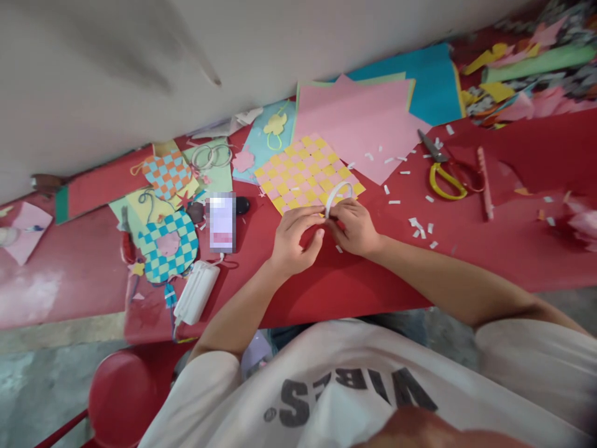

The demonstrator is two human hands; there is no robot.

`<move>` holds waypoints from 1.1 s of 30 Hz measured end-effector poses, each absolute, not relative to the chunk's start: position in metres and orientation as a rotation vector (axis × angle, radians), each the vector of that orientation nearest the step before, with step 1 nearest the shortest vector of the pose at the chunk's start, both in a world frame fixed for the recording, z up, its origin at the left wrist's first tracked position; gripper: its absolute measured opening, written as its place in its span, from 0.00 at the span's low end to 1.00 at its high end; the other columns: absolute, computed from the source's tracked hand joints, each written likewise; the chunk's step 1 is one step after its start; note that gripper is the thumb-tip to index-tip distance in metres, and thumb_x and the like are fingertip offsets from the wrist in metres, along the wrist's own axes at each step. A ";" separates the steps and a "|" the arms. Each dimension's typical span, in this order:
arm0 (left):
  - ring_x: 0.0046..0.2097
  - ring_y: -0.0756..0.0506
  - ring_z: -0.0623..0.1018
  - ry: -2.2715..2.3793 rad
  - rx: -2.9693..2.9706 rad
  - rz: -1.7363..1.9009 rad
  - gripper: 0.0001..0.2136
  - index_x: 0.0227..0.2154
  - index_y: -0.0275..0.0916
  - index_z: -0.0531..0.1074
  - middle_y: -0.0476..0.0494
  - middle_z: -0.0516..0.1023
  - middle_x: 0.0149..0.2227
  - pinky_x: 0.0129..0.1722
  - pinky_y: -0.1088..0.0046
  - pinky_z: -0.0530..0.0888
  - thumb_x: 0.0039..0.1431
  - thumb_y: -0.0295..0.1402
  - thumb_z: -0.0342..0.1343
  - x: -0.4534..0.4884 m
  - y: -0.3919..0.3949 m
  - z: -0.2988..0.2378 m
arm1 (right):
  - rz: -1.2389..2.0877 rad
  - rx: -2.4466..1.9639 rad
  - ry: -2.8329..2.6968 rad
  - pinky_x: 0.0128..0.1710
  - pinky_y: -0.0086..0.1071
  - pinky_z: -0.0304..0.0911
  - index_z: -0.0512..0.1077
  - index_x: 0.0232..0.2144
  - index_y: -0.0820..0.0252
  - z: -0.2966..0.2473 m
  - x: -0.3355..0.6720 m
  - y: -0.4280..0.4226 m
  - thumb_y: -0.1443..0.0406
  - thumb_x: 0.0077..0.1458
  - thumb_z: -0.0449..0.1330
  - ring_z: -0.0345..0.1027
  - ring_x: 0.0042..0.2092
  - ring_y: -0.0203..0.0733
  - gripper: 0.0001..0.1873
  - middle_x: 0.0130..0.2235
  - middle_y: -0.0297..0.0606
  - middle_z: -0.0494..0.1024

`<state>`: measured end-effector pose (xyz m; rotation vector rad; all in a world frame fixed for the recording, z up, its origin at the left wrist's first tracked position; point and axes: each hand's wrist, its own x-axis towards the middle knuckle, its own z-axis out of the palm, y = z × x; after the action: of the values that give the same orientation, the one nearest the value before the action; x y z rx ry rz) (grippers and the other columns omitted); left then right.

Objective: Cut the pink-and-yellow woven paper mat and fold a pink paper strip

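Note:
My right hand (353,226) pinches a narrow white ring (336,194) that looks like a thin roll of tape. It stands upright above the near corner of a pink and yellow woven paper sheet (308,169). Next to it is my left hand (297,239), its fingers stretched toward the lower side of the ring and its thumb apart from them. The left fingertips are at the ring's edge; whether they grip a loose end is too small to tell. Small white scraps (417,227) lie on the red table right of my hands.
Scissors (445,174) and a pink cutter-like stick (485,183) lie to the right. Pink paper (354,118) and blue paper (433,81) are at the back. On the left are a phone (221,223), a white power bank (196,292), white rings (203,157) and a blue woven piece (189,233).

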<state>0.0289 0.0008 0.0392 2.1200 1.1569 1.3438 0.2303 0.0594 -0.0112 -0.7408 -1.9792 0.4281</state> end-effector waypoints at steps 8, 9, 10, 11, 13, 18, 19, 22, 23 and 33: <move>0.63 0.38 0.82 1.185 2.161 1.263 0.29 0.72 0.48 0.64 0.35 0.81 0.63 0.64 0.54 0.79 0.70 0.34 0.60 0.027 0.002 0.040 | 0.347 -0.774 -2.024 0.53 0.47 0.71 0.75 0.38 0.53 -0.008 0.231 0.058 0.60 0.70 0.64 0.73 0.27 0.41 0.06 0.28 0.32 0.82; 0.61 0.38 0.82 1.194 2.227 1.238 0.28 0.71 0.46 0.66 0.35 0.82 0.62 0.63 0.54 0.79 0.70 0.33 0.60 0.027 0.003 0.039 | 0.325 -0.769 -2.025 0.53 0.47 0.71 0.75 0.38 0.54 -0.008 0.231 0.057 0.61 0.70 0.63 0.72 0.27 0.41 0.06 0.28 0.32 0.82; 0.59 0.38 0.82 1.213 2.285 1.228 0.26 0.69 0.45 0.68 0.35 0.83 0.59 0.61 0.55 0.79 0.70 0.31 0.60 0.027 0.003 0.038 | 0.301 -0.767 -2.025 0.53 0.46 0.71 0.75 0.39 0.54 -0.008 0.231 0.057 0.62 0.71 0.63 0.72 0.26 0.40 0.05 0.28 0.32 0.82; 0.57 0.39 0.82 1.237 2.337 1.228 0.24 0.67 0.44 0.70 0.36 0.84 0.56 0.60 0.56 0.79 0.70 0.30 0.60 0.027 0.003 0.037 | 0.278 -0.768 -2.026 0.53 0.46 0.71 0.75 0.39 0.55 -0.008 0.231 0.056 0.63 0.71 0.62 0.72 0.26 0.40 0.05 0.28 0.32 0.82; 0.52 0.39 0.82 1.282 2.410 1.221 0.21 0.63 0.42 0.74 0.37 0.84 0.51 0.56 0.57 0.77 0.69 0.29 0.60 0.027 0.003 0.034 | 0.242 -0.770 -2.039 0.53 0.46 0.71 0.76 0.39 0.55 -0.007 0.231 0.056 0.63 0.71 0.62 0.72 0.26 0.40 0.05 0.28 0.32 0.82; 0.48 0.41 0.81 1.402 2.435 1.164 0.14 0.58 0.42 0.79 0.38 0.85 0.47 0.53 0.60 0.75 0.73 0.32 0.59 0.027 0.002 0.028 | 0.189 -0.772 -2.072 0.54 0.46 0.71 0.75 0.40 0.55 -0.006 0.232 0.056 0.65 0.69 0.62 0.73 0.27 0.41 0.02 0.29 0.32 0.83; 0.47 0.41 0.81 1.427 2.430 1.176 0.13 0.56 0.43 0.80 0.39 0.85 0.45 0.52 0.61 0.75 0.73 0.32 0.58 0.027 0.002 0.028 | 0.181 -0.769 -2.076 0.54 0.46 0.72 0.75 0.40 0.55 -0.006 0.232 0.056 0.66 0.68 0.62 0.74 0.28 0.41 0.02 0.30 0.32 0.83; 0.42 0.42 0.78 1.494 2.429 1.236 0.11 0.50 0.45 0.84 0.42 0.82 0.37 0.47 0.62 0.73 0.74 0.31 0.57 0.027 0.002 0.027 | 0.158 -0.745 -2.081 0.53 0.47 0.72 0.74 0.41 0.55 -0.006 0.232 0.055 0.68 0.66 0.62 0.73 0.27 0.41 0.03 0.30 0.32 0.84; 0.42 0.42 0.77 1.506 2.433 1.250 0.11 0.49 0.46 0.84 0.42 0.81 0.36 0.46 0.62 0.73 0.74 0.30 0.57 0.027 0.003 0.027 | 0.150 -0.738 -2.081 0.54 0.47 0.73 0.74 0.41 0.55 -0.006 0.232 0.055 0.68 0.66 0.62 0.73 0.27 0.40 0.03 0.30 0.32 0.83; 0.43 0.44 0.82 1.270 1.815 1.315 0.09 0.37 0.43 0.78 0.44 0.84 0.39 0.48 0.62 0.75 0.73 0.40 0.62 0.029 0.003 0.035 | 0.165 -0.655 -2.093 0.49 0.43 0.76 0.75 0.36 0.53 0.008 0.232 0.042 0.67 0.68 0.61 0.69 0.24 0.39 0.06 0.24 0.28 0.76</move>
<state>0.0294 0.0029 0.0346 1.8152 1.2699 1.3153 0.2316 0.0417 0.0076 -0.6553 -2.0931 0.1653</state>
